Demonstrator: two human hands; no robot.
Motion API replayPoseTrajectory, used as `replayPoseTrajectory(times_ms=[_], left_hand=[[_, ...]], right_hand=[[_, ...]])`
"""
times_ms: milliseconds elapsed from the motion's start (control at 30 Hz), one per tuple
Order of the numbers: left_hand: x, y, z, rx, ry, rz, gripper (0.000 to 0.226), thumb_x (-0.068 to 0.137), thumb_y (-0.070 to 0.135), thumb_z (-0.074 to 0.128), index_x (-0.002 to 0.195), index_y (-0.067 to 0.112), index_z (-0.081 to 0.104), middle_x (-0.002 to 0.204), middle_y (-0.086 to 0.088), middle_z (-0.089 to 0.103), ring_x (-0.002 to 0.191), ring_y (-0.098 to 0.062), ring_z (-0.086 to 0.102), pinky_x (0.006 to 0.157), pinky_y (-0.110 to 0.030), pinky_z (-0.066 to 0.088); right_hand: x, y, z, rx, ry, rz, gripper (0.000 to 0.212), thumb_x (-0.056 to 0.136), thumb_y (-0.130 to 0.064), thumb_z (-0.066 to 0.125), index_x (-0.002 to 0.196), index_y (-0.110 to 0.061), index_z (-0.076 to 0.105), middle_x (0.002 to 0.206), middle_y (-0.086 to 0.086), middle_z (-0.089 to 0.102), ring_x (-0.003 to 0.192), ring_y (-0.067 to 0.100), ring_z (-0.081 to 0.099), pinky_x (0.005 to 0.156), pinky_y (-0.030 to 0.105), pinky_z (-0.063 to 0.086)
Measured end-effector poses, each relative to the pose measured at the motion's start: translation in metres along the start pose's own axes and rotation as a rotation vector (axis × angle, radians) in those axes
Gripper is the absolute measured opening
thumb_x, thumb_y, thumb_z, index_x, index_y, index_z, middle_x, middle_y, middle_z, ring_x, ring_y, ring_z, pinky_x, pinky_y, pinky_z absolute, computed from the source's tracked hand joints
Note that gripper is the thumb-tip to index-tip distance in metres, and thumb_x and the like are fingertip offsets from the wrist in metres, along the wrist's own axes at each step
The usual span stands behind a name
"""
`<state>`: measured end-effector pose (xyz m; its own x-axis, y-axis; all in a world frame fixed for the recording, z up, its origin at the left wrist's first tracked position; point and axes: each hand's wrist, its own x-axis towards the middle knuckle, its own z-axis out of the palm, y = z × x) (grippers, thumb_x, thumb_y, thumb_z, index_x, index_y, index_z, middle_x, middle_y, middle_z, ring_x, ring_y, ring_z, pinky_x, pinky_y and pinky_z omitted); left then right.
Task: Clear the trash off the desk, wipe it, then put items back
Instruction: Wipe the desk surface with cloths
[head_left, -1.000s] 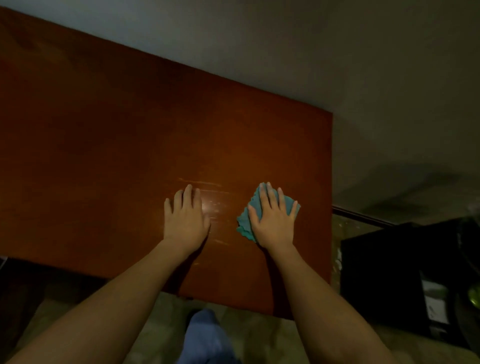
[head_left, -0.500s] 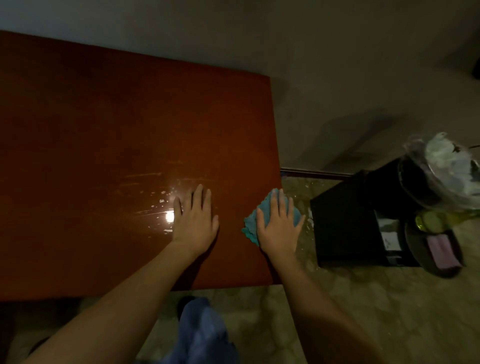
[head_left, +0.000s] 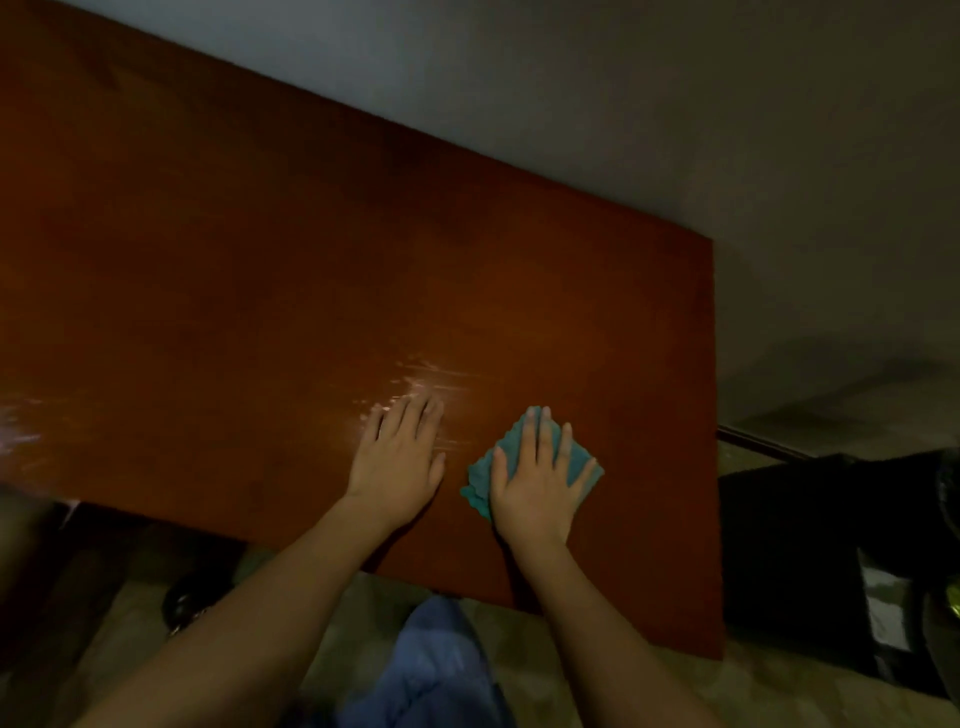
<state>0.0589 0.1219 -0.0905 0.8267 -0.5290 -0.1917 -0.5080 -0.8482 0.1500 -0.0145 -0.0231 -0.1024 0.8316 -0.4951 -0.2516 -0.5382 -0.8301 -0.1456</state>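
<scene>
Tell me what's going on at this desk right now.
A person is wiping a reddish-brown wooden desk. The right hand presses flat on a teal cloth near the desk's right end, fingers spread over it. The left hand lies flat and bare on the wood beside it, apparently bracing. Pale smear streaks show just beyond the left fingertips. The visible desktop holds nothing else, so the items are not yet back.
</scene>
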Motion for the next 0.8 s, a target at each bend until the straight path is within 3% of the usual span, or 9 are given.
replayPoseTrajectory(times_ms=[100, 233, 333, 667, 800], left_hand=[[-0.007, -0.059, -0.007, -0.036, 0.011, -0.078, 0.059, 0.075, 0.035, 0.073, 0.127, 0.010, 0.058, 0.131, -0.013, 0.057, 0.118, -0.029, 0.056, 0.097, -0.046, 0.044], [-0.016, -0.143, -0.017, -0.060, 0.004, -0.165, 0.061, 0.097, 0.043, 0.036, 0.150, 0.017, 0.022, 0.156, -0.008, 0.020, 0.143, -0.024, 0.020, 0.116, -0.041, 0.015], [-0.026, -0.209, -0.027, -0.090, 0.047, -0.255, 0.060, 0.099, 0.044, 0.027, 0.152, 0.020, 0.009, 0.158, -0.005, 0.009, 0.145, -0.022, 0.009, 0.117, -0.038, 0.008], [-0.081, -0.448, -0.058, -0.175, 0.104, -0.526, 0.061, 0.098, 0.043, 0.034, 0.151, 0.019, 0.015, 0.157, -0.006, 0.015, 0.145, -0.024, 0.012, 0.117, -0.039, 0.010], [-0.104, -0.525, -0.062, -0.210, 0.141, -0.597, 0.057, 0.091, 0.038, 0.051, 0.140, 0.011, 0.043, 0.144, -0.015, 0.042, 0.132, -0.033, 0.040, 0.109, -0.046, 0.031]], right_hand=[[0.007, -0.068, 0.009, -0.025, -0.034, -0.105, 0.069, 0.079, -0.059, -0.013, 0.140, -0.026, -0.021, 0.159, -0.005, -0.011, 0.146, 0.020, -0.013, 0.110, 0.056, -0.015], [0.009, -0.168, 0.020, -0.064, -0.057, -0.231, 0.076, 0.078, -0.058, -0.016, 0.146, -0.025, -0.016, 0.159, -0.006, -0.012, 0.146, 0.021, -0.015, 0.110, 0.056, -0.015], [0.010, -0.244, 0.031, -0.097, -0.066, -0.300, 0.079, 0.079, -0.057, -0.016, 0.150, -0.025, -0.009, 0.159, -0.005, -0.010, 0.146, 0.022, -0.015, 0.110, 0.056, -0.015], [0.008, -0.492, 0.068, -0.206, -0.067, -0.519, 0.075, 0.083, -0.057, -0.014, 0.151, -0.026, -0.007, 0.160, -0.004, -0.006, 0.146, 0.022, -0.011, 0.111, 0.057, -0.012], [0.007, -0.583, 0.083, -0.218, -0.060, -0.608, 0.069, 0.090, -0.054, 0.000, 0.152, -0.025, -0.002, 0.160, -0.004, -0.005, 0.147, 0.022, -0.009, 0.112, 0.058, -0.010]])
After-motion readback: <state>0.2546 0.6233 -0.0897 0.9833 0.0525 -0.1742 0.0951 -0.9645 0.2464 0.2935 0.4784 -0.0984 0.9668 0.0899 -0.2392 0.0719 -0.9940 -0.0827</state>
